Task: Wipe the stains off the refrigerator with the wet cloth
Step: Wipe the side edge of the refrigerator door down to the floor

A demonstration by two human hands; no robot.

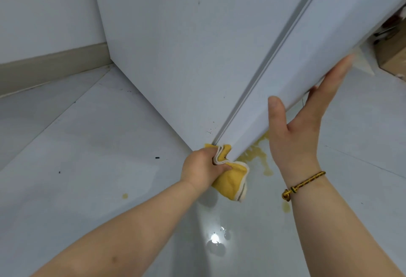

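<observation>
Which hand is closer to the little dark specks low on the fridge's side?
Left. The left hand, gripping the yellow cloth, sits just below the specks; the right hand holds the door edge, off to their right.

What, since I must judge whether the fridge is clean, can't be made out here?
Head view only:
- Fridge bottom corner: covered by the cloth in the left hand.
- Yellow spill on the floor: partly hidden under the door that the right hand holds.
- Dark specks on the fridge side: too small to identify.
- Clutter top right: cut off by the frame edge.
</observation>
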